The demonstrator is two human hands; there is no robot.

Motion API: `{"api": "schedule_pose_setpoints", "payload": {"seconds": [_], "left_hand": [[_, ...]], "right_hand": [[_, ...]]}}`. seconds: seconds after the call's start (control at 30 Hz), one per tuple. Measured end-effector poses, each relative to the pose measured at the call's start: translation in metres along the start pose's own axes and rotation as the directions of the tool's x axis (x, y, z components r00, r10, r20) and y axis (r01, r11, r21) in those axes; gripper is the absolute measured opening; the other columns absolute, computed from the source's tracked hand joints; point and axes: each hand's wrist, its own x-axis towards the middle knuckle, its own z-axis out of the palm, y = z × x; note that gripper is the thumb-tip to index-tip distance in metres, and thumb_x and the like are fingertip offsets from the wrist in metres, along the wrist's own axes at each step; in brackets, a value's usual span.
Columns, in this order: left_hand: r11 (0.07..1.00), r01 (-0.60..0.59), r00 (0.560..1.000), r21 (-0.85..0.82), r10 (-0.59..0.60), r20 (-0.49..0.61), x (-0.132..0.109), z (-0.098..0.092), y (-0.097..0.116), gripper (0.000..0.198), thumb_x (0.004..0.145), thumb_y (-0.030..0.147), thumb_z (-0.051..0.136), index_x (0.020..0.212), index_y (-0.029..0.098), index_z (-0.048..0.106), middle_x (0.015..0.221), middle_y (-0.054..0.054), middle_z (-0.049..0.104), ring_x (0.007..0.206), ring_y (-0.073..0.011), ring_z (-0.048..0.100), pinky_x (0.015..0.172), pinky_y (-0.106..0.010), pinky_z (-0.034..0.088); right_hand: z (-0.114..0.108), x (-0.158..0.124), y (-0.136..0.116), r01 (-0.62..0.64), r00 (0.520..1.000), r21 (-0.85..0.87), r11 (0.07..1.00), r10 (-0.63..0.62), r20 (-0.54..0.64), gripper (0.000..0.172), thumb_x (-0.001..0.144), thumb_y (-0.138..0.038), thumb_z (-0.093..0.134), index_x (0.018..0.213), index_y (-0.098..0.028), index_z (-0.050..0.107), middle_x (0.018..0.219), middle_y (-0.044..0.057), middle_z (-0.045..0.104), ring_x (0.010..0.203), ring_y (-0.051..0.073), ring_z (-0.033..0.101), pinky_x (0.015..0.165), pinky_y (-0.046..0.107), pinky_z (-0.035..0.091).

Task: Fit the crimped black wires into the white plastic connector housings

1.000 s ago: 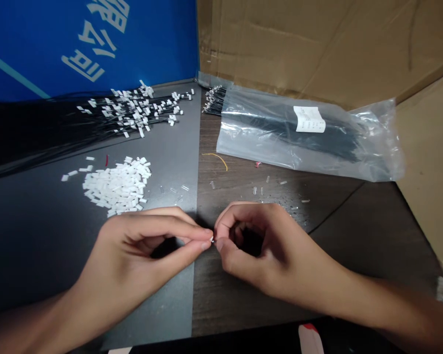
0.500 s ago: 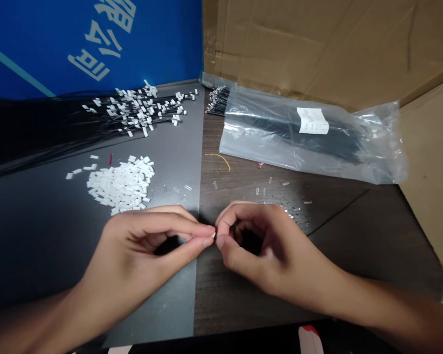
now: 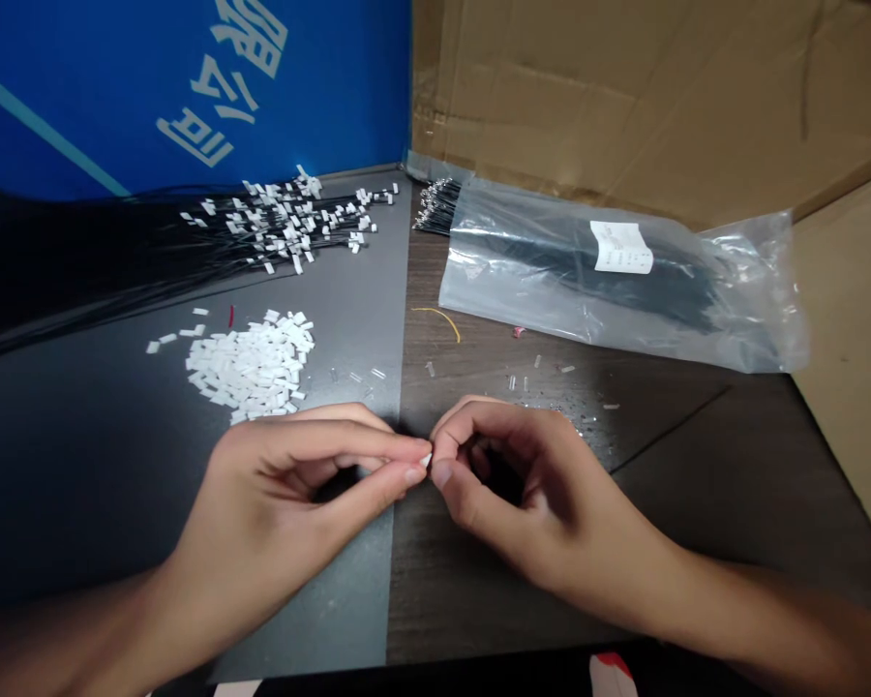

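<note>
My left hand (image 3: 319, 474) pinches a small white plastic connector housing (image 3: 426, 460) between thumb and forefinger; only its tip shows. Close against it, the thumb and forefinger of my right hand (image 3: 508, 479) are pressed together. A thin black wire (image 3: 672, 426) runs out from behind my right hand toward the right; its end at the fingertips is hidden. Beyond my left hand lies a pile of loose white connector housings (image 3: 251, 363). Farther back is a bundle of black wires with white housings (image 3: 290, 223) on their ends.
A clear plastic bag (image 3: 523, 290) of black wires with bare metal ends lies at the back right. Tiny clear offcuts (image 3: 512, 382), a yellow wire piece (image 3: 442, 317) and a red scrap (image 3: 231, 316) are scattered about. Blue panel (image 3: 334, 87) and cardboard (image 3: 624, 97) stand behind.
The view has shifted slightly, so the things on the table appear a little farther right and lower. Both hands stay pinched together, with slightly more of the white housing showing.
</note>
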Motion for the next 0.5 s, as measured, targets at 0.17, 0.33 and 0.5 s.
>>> {"api": "schedule_pose_setpoints", "payload": {"seconds": [0.17,0.33,0.5], "left_hand": [[0.997,-0.019,1.0,-0.068,0.02,0.006,0.0031,0.0019,-0.0004,0.033,0.09,0.003,0.091,0.092,0.034,0.103,0.091,0.003,0.097,0.08,-0.0117,0.091,0.077,-0.007,0.069],[0.984,0.005,0.999,-0.18,0.003,0.042,0.0085,-0.0024,-0.0007,0.028,0.087,0.002,0.094,0.087,0.028,0.101,0.088,-0.001,0.095,0.079,-0.0128,0.091,0.076,-0.008,0.07],[0.969,0.059,0.994,-0.239,-0.035,0.104,0.0075,-0.0049,-0.005,0.013,0.089,0.008,0.098,0.093,0.02,0.099,0.09,-0.007,0.094,0.079,-0.0156,0.088,0.077,-0.017,0.072]], "right_hand": [[-0.0029,0.0013,0.0014,-0.076,0.997,0.023,0.997,0.076,-0.006,0.021,0.1,-0.031,0.096,0.092,-0.021,0.08,0.084,-0.002,0.071,0.076,0.015,0.06,0.066,0.028,0.044],[-0.0062,0.0025,-0.0012,-0.037,0.999,-0.035,0.999,0.037,-0.009,0.022,0.101,-0.037,0.098,0.094,-0.021,0.083,0.09,0.001,0.077,0.079,0.018,0.064,0.07,0.031,0.047],[-0.0073,-0.0005,-0.0031,0.107,0.994,-0.17,0.98,-0.11,-0.011,0.014,0.103,-0.029,0.089,0.093,-0.022,0.084,0.093,0.003,0.083,0.082,0.018,0.069,0.076,0.031,0.053]]}}
